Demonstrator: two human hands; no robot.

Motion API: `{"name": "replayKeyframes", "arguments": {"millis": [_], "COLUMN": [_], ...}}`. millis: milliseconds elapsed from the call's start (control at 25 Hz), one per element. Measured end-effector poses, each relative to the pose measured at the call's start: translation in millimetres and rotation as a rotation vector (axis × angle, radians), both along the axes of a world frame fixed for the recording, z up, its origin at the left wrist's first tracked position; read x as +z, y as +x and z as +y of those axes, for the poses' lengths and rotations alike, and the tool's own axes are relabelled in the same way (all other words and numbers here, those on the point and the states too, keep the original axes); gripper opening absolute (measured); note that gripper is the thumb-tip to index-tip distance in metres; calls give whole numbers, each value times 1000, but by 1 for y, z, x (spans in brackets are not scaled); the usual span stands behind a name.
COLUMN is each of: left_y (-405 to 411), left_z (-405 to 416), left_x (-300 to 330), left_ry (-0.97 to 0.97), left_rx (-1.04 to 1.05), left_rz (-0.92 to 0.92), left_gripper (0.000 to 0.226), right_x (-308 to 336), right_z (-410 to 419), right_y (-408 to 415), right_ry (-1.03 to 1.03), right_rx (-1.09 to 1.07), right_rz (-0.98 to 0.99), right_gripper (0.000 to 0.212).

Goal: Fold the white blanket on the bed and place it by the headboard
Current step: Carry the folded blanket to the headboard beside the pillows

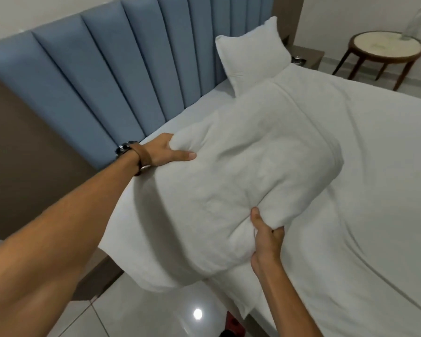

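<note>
I see the bulky folded white blanket [248, 166] held over the white-sheeted bed [374, 190]. My left hand [167, 152] grips its far corner near the blue padded headboard [102, 76]; my right hand [265, 239] pinches its near edge. A white pillow [253, 54] leans upright against the headboard.

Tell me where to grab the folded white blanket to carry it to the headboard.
Grip the folded white blanket at its two opposite ends, one hand each side, as the left hand and right hand do now. It is thick and floppy, so pinching both bunched ends should keep the fold from opening.
</note>
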State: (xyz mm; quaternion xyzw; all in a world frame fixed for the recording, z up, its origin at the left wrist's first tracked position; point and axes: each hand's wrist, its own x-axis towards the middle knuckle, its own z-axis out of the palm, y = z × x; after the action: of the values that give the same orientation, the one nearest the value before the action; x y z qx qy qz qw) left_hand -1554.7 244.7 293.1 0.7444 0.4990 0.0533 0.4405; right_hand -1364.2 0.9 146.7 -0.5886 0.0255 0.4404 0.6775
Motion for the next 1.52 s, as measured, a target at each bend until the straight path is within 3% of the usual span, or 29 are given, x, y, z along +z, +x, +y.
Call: {"name": "replayKeyframes", "arguments": {"millis": [400, 640, 760, 920, 1000, 1080, 1160, 1320, 1400, 1520], "left_y": [-67, -84, -79, -70, -78, -93, -108, -125, -129, -136], "left_z": [197, 353, 449, 538, 560, 565, 558, 556, 568, 577], "left_x": [-6, -59, -118, -234, -294, -324, -326, -320, -313, -317], "left_ry": [-9, -57, -98, -70, -60, -87, -210, -381, -440, -437], "left_rx": [192, 213, 204, 166, 116, 156, 242, 265, 249, 175], "left_rz": [19, -24, -41, 10, 46, 28, 31, 117, 258, 506], "left_gripper": [43, 44, 48, 62, 79, 92, 95, 87, 96, 125], "right_x": [-13, -60, -111, -209, -251, -271, -286, -305, -268, -262], "right_z": [236, 386, 480, 568, 573, 557, 540, 530, 538, 535], "right_y": [-26, -36, -27, -21, -35, -65, -99, -142, -146, -140], "right_ry": [5, -14, -36, -181, -279, -245, -257, -326, -383, -391], "right_rx": [196, 224, 209, 195, 240, 223, 177, 158, 248, 348], "right_rz": [36, -8, -101, -158, -97, 21, 102, 231, 456, 561], "right_gripper": [39, 41, 54, 90, 93, 87, 84, 100, 90, 71]}}
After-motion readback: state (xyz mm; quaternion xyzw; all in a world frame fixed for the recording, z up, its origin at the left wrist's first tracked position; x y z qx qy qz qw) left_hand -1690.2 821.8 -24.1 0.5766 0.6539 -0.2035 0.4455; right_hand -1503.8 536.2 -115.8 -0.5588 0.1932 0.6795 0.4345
